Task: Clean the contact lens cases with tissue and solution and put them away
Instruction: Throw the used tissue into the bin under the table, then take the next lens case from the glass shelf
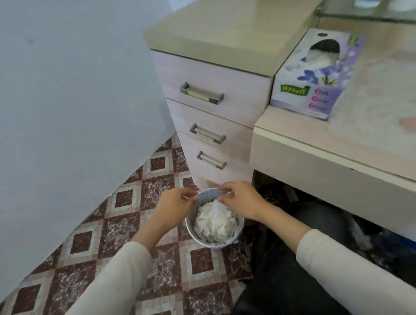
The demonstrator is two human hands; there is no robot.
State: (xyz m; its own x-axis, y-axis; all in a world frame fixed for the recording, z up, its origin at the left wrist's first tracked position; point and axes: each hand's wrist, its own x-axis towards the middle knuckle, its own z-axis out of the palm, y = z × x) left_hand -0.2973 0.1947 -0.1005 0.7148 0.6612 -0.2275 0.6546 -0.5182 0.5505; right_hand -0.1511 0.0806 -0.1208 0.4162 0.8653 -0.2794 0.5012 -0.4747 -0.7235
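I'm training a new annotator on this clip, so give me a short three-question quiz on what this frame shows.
1. True or false: the bin below the left hand and right hand holds crumpled tissues.
2. How many handles show on the drawer unit? A two, B three, C five.
3. Fill in: the tissue box stands on the ____.

Key: 1 true; 2 B; 3 desk.
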